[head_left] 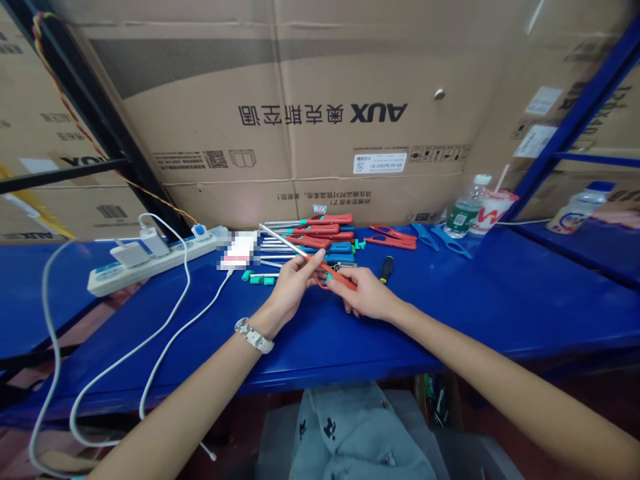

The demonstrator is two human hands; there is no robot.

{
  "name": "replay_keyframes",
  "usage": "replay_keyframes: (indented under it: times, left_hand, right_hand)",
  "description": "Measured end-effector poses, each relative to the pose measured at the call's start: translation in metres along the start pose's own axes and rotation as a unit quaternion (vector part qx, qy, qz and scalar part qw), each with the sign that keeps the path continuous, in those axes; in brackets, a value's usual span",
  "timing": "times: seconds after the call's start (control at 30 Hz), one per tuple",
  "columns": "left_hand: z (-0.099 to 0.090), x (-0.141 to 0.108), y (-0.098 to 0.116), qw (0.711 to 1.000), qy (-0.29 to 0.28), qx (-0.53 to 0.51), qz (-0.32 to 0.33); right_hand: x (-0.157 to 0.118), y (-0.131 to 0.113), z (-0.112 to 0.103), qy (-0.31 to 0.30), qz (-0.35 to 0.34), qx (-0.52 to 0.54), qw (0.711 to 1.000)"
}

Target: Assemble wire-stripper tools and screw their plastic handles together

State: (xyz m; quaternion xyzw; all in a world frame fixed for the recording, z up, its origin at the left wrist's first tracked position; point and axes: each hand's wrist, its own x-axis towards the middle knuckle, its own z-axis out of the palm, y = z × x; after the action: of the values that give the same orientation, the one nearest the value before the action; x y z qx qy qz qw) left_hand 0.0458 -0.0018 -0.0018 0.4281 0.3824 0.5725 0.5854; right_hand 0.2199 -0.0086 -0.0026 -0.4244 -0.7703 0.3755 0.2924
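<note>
Between both hands is a red long-necked lighter (345, 279) with a metal tube, tilted so that the tube points up to the left. My left hand (293, 283) is closed round its middle, thumb on top near the base of the tube. The rear of the red handle is gripped by my right hand (369, 293). Just beyond lies a pile of similar lighters with red handles (330, 231) and blue handles (340, 248). Small green pieces (257, 281) lie left of my left hand. A screwdriver (387, 269) with a black and yellow handle rests beyond my right hand.
Red shell pieces (395, 241) and blue shell pieces (450, 241) lie to the right. Behind them stand a water bottle (463, 217) and a lidded cup (494, 210). A power strip (155, 263) with white cables occupies the left. A cardboard wall (310, 67) closes off the back.
</note>
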Motion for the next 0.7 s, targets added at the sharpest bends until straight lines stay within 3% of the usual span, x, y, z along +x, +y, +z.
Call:
replay_keyframes:
  times: [0.07,0.2,0.3,0.4,0.47,0.53,0.6,0.7]
  left_hand:
    - [-0.005,-0.008,-0.003,0.999,0.019,0.006,-0.04]
    - [-0.015,-0.023,0.0,0.992,0.023,0.009,-0.123]
    - [-0.025,-0.031,0.014,0.983,-0.042,0.049,-0.173]
    - [-0.037,-0.037,0.035,0.953,-0.119,0.196,-0.2]
    - [-0.044,-0.038,0.046,0.934,-0.119,0.303,-0.148]
    - [-0.048,-0.034,0.052,0.914,-0.094,0.394,-0.028]
    - [-0.049,-0.026,0.051,0.875,-0.094,0.466,0.095]
    - [-0.05,-0.007,0.04,0.805,-0.175,0.535,0.189]
  right_hand:
    - [-0.002,0.001,-0.007,0.04,-0.081,-0.141,0.986]
    - [0.001,0.006,-0.018,-0.011,-0.157,-0.272,0.949]
    - [0.007,0.013,-0.024,-0.04,-0.165,-0.295,0.94]
    - [0.011,0.018,-0.028,-0.063,-0.172,-0.297,0.937]
    - [0.012,0.019,-0.028,-0.08,-0.171,-0.303,0.934]
    - [0.012,0.017,-0.027,-0.087,-0.169,-0.314,0.93]
    - [0.012,0.016,-0.025,-0.083,-0.167,-0.325,0.927]
    - [0.013,0.017,-0.022,-0.078,-0.176,-0.333,0.923]
